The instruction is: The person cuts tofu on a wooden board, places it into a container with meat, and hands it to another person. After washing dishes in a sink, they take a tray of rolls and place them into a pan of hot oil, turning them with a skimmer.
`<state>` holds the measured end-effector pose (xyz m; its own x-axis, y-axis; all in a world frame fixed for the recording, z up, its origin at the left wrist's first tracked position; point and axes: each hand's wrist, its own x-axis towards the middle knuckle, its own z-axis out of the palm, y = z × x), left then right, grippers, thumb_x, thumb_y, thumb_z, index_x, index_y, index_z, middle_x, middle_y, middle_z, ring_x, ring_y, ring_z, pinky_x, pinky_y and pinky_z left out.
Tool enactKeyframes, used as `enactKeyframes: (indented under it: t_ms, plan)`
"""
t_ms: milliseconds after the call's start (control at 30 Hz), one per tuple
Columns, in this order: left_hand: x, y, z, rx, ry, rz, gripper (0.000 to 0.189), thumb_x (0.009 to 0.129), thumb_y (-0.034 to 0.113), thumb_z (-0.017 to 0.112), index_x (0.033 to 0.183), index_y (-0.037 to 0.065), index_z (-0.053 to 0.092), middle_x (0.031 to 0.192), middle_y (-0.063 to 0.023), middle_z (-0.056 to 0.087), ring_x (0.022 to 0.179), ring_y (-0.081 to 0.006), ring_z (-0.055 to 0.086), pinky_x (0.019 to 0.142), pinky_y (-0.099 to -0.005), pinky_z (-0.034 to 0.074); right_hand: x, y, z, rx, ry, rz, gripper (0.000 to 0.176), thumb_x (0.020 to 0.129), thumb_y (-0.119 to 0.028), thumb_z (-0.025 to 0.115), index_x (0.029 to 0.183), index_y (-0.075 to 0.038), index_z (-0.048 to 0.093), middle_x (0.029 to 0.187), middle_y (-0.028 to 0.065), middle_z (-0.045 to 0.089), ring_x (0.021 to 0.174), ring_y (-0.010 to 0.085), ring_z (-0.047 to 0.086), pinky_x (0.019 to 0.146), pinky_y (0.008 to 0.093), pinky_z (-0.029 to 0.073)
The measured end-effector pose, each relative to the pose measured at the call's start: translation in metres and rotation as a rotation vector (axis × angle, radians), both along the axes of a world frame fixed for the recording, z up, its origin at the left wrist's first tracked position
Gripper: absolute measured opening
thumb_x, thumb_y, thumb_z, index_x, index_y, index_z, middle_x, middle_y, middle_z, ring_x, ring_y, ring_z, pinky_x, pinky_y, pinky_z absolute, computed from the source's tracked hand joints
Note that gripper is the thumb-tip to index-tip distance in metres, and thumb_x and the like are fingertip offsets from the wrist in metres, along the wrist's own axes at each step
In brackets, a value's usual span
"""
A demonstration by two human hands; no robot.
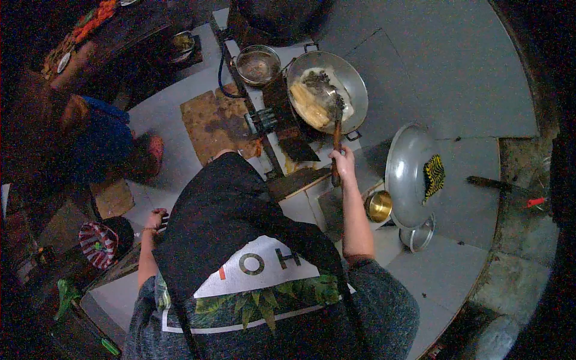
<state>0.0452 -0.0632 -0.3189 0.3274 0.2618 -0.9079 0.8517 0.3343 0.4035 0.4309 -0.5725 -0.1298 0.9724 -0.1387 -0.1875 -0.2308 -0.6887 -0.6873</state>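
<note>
My right hand (343, 163) is closed around the wooden handle of a skimmer (337, 135). Its metal head reaches into a wide two-handled wok (360, 90), where its outline blurs into the dark, shiny contents. Pale yellow pieces of food (309, 105) lie on the wok's left side, beside whitish foam. Down at the left, my left hand (157, 219) rests against something dark beside my body, away from the wok. Its fingers look spread, and I see no object held in it.
A metal strainer bowl (258, 65) stands left of the wok. At right are a large metal lid (402, 174) with a yellow-black cloth (434, 175), a brass-coloured pot (379, 206) and a small metal pan (419, 234). Cardboard (204, 120) lies on the tiles; another person's leg (108, 144) is at left.
</note>
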Motion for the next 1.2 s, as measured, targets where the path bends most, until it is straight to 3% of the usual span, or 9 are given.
enactKeyframes:
  t_ms: [133, 200, 300, 367, 500, 567, 833, 1067, 1200]
  plan:
    - [-0.005, 0.003, -0.014, 0.034, -0.005, -0.038, 0.024, 0.079, 0.028, 0.051, 0.093, 0.008, 0.05, 0.086, -0.0062, 0.056, 0.063, -0.0162, 0.053, 0.051, -0.0307, 0.042, -0.02, 0.003, -0.005, -0.164, -0.202, 0.064, 0.052, 0.059, -0.016, 0.059, 0.105, 0.002, 0.043, 0.082, 0.0134, 0.053, 0.064, 0.0198, 0.052, 0.065, 0.0272, 0.041]
    - [-0.008, 0.006, -0.018, 0.02, 0.028, -0.049, 0.023, 0.079, 0.027, 0.051, 0.092, 0.008, 0.05, 0.086, -0.0064, 0.056, 0.062, -0.0161, 0.053, 0.05, -0.0302, 0.042, -0.026, 0.005, 0.004, 0.207, -0.149, 0.021, 0.049, 0.063, -0.012, 0.057, 0.107, 0.001, 0.041, 0.08, 0.0131, 0.053, 0.06, 0.0186, 0.052, 0.057, 0.0284, 0.043]
    - [-0.004, 0.002, -0.002, -0.003, -0.011, -0.047, 0.023, 0.078, 0.027, 0.053, 0.091, 0.008, 0.05, 0.084, -0.0055, 0.057, 0.06, -0.0159, 0.053, 0.048, -0.0293, 0.041, -0.029, 0.012, 0.053, 0.368, 0.153, -0.013, 0.048, 0.065, -0.009, 0.054, 0.11, -0.001, 0.039, 0.074, 0.0107, 0.053, 0.05, 0.0163, 0.05, 0.044, 0.0293, 0.042]
    - [-0.01, 0.002, -0.018, 0.038, 0.039, -0.013, 0.024, 0.077, 0.028, 0.054, 0.09, 0.008, 0.051, 0.082, -0.0048, 0.057, 0.06, -0.0155, 0.053, 0.049, -0.0295, 0.042, -0.019, -0.004, 0.024, 0.39, 0.167, -0.005, 0.049, 0.065, -0.01, 0.054, 0.111, -0.002, 0.039, 0.067, 0.0078, 0.052, 0.041, 0.0145, 0.045, 0.034, 0.0294, 0.037]
    - [0.012, -0.005, 0.01, 0.091, 0.011, 0.031, 0.024, 0.077, 0.028, 0.054, 0.09, 0.008, 0.051, 0.082, -0.0042, 0.057, 0.063, -0.0152, 0.055, 0.049, -0.0294, 0.042, 0.015, -0.013, -0.004, 0.306, 0.119, -0.002, 0.047, 0.066, -0.012, 0.054, 0.109, 0.0, 0.04, 0.067, 0.0079, 0.052, 0.043, 0.0149, 0.046, 0.036, 0.0293, 0.037]
    - [0.03, -0.01, 0.052, 0.173, 0.038, -0.206, 0.022, 0.077, 0.028, 0.053, 0.09, 0.009, 0.051, 0.082, -0.0044, 0.057, 0.066, -0.0157, 0.056, 0.05, -0.0296, 0.042, 0.032, -0.008, -0.006, 0.346, 0.116, -0.051, 0.047, 0.066, -0.014, 0.054, 0.109, 0.0, 0.041, 0.069, 0.0089, 0.052, 0.045, 0.0155, 0.047, 0.036, 0.0293, 0.038]
    - [-0.006, -0.003, -0.005, 0.08, -0.002, -0.067, 0.023, 0.079, 0.028, 0.05, 0.093, 0.01, 0.051, 0.085, -0.0061, 0.057, 0.065, -0.0181, 0.056, 0.053, -0.0323, 0.043, 0.085, 0.025, 0.012, -0.124, -0.144, -0.032, 0.053, 0.065, -0.022, 0.058, 0.105, 0.008, 0.043, 0.095, 0.019, 0.054, 0.091, 0.0282, 0.051, 0.078, 0.0342, 0.038]
    - [0.009, -0.008, 0.034, 0.147, 0.004, -0.251, 0.024, 0.079, 0.028, 0.05, 0.094, 0.009, 0.049, 0.086, -0.0058, 0.057, 0.067, -0.0177, 0.055, 0.053, -0.0318, 0.043, 0.071, 0.006, -0.006, -0.039, -0.006, 0.091, 0.053, 0.063, -0.025, 0.06, 0.102, 0.007, 0.046, 0.09, 0.0181, 0.056, 0.084, 0.0266, 0.053, 0.075, 0.0333, 0.039]
    - [-0.009, 0.0, 0.007, 0.185, -0.148, -0.354, 0.023, 0.079, 0.027, 0.051, 0.094, 0.009, 0.05, 0.084, -0.0047, 0.056, 0.067, -0.017, 0.055, 0.052, -0.0309, 0.043, 0.049, -0.005, -0.024, -0.078, -0.017, 0.072, 0.052, 0.06, -0.02, 0.058, 0.103, 0.007, 0.046, 0.084, 0.0142, 0.056, 0.075, 0.0224, 0.053, 0.069, 0.0297, 0.041]
